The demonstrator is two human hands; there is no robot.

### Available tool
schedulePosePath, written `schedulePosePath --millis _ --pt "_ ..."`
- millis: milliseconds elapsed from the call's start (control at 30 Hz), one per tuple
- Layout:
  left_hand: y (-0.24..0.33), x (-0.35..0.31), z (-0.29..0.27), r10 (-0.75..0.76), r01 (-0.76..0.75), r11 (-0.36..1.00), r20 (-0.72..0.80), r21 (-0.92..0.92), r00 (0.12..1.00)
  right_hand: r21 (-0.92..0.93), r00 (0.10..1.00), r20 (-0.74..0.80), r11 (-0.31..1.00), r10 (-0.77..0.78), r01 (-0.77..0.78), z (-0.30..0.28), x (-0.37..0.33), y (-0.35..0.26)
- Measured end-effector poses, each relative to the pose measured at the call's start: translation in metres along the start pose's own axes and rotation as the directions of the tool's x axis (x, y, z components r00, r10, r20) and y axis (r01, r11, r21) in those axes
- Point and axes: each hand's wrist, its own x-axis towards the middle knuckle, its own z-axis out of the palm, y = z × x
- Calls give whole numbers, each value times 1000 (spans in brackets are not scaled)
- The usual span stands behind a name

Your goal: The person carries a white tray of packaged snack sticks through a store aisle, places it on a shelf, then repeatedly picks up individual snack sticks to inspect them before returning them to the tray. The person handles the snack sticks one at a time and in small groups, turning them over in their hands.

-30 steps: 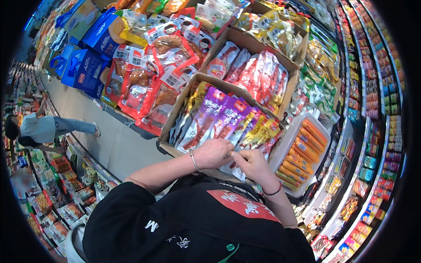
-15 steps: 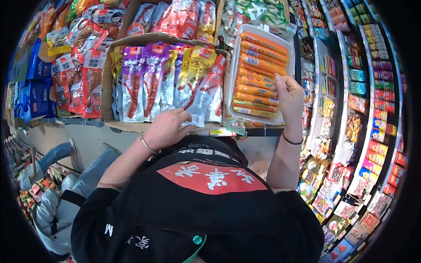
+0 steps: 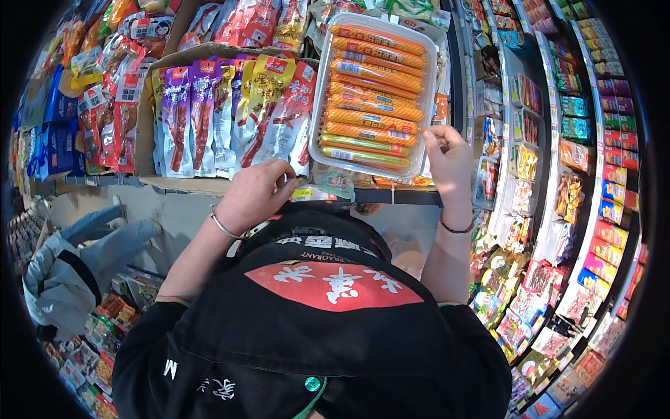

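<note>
A clear plastic tub point(image 3: 316, 119) filled with rows of orange-wrapped sausages point(image 3: 373, 87), with a few yellow-green ones at its near end, stands on the shelf ahead. At its near right corner my right hand point(image 3: 450, 157) has thumb and fingers closed on the rim. My left hand point(image 3: 258, 192) hovers in front of a cardboard box point(image 3: 145, 133), its fingers loosely curled and the thumb apart from them, with nothing visible in it. Upright sausage packets point(image 3: 209, 115) in purple, yellow and red fill that box, just beyond my left fingertips.
Bagged red-and-clear meat snacks point(image 3: 125, 115) and blue packages point(image 3: 59, 150) lie to the left. Another box with red packets point(image 3: 244, 24) sits behind. Tall shelves of colourful snacks point(image 3: 572, 140) run along the right. A person in light blue clothing point(image 3: 77, 269) is at lower left.
My right hand has shifted from over the sausages to the tub's near right rim. My left hand has drawn back from the packets. The whole view has swung, moving the shelf leftward.
</note>
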Motion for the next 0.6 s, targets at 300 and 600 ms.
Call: schedulePosePath --millis 300,600 --pt "32 -8 31 65 -90 975 -127 -202 990 -431 764 -111 724 -635 539 22 20 0" --pt "-25 81 66 -43 -159 928 -519 -338 853 -31 958 -281 998 -52 45 38 36 78"
